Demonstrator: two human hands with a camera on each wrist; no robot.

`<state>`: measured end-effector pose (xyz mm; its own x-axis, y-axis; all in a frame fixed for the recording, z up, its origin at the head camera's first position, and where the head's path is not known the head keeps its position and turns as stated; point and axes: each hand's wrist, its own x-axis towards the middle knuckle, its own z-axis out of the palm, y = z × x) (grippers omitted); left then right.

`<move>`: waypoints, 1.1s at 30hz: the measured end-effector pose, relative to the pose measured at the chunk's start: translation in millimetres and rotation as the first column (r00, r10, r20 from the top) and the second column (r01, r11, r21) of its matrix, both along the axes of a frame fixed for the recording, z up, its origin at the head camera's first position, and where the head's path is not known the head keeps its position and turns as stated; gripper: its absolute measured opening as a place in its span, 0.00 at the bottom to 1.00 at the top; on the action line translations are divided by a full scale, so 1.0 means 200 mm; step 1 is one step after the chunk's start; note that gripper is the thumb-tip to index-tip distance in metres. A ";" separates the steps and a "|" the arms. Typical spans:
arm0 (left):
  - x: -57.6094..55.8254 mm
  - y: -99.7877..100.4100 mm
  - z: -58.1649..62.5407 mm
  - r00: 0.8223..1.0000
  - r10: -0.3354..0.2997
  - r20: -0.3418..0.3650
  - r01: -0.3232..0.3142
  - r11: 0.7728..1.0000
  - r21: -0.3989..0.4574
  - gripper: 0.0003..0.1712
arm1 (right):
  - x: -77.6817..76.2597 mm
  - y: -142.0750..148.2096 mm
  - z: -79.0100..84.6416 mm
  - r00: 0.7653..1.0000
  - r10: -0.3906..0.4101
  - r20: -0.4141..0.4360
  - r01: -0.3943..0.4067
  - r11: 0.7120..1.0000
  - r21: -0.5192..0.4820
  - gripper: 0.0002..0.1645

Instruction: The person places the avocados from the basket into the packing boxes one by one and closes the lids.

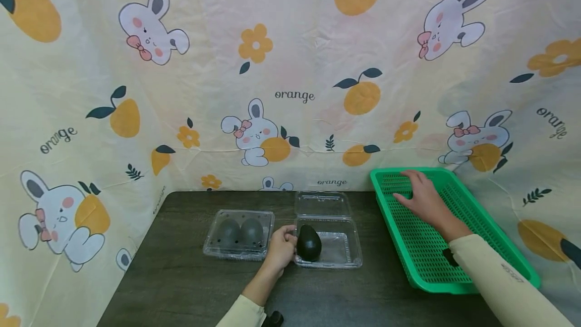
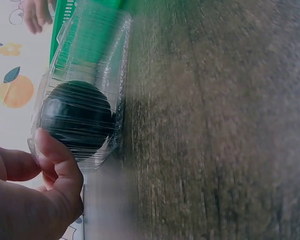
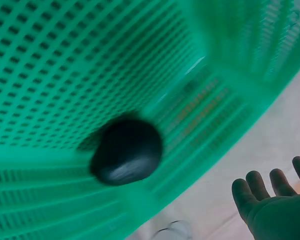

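My left hand (image 1: pixel 280 250) pinches the left edge of an open clear plastic clamshell box (image 1: pixel 337 241) between thumb and fingers. One dark avocado (image 1: pixel 309 243) lies in the box's left part, close to those fingers; in the left wrist view the same avocado (image 2: pixel 76 117) shows through the clear wall. Over the far end of a green plastic basket (image 1: pixel 447 266) is my right hand (image 1: pixel 428 205), fingers spread and holding nothing. Another dark avocado (image 3: pixel 127 151) rests in a corner of the basket in the right wrist view; it is hidden in the head view.
Left of the open box sits a closed clear box (image 1: pixel 239 254) with two avocados inside. The open box's lid (image 1: pixel 323 204) lies folded back toward the patterned cloth (image 1: pixel 313 64) behind the dark wooden table (image 1: pixel 181 276).
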<state>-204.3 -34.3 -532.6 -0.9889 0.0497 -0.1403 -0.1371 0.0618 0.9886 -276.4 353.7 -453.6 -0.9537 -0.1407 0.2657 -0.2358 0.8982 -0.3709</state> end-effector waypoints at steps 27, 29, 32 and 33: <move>0.00 0.00 0.00 1.000 0.006 0.020 -0.006 1.000 0.004 0.22 | -0.17 0.43 -0.22 0.930 -0.160 0.329 0.159 0.987 0.031 0.52; 0.00 0.00 0.00 1.000 0.005 0.020 -0.005 1.000 0.007 0.23 | -0.17 0.43 -0.23 0.930 -0.159 0.333 0.158 0.987 0.030 0.52; 0.00 0.00 0.00 1.000 0.002 0.020 -0.002 1.000 0.007 0.23 | -0.18 0.43 -0.24 0.930 -0.148 0.336 0.149 0.989 0.024 0.51; 0.00 0.00 0.00 1.000 0.002 0.021 -0.002 1.000 0.006 0.23 | -0.19 0.42 -0.24 0.929 -0.143 0.340 0.145 0.989 0.021 0.51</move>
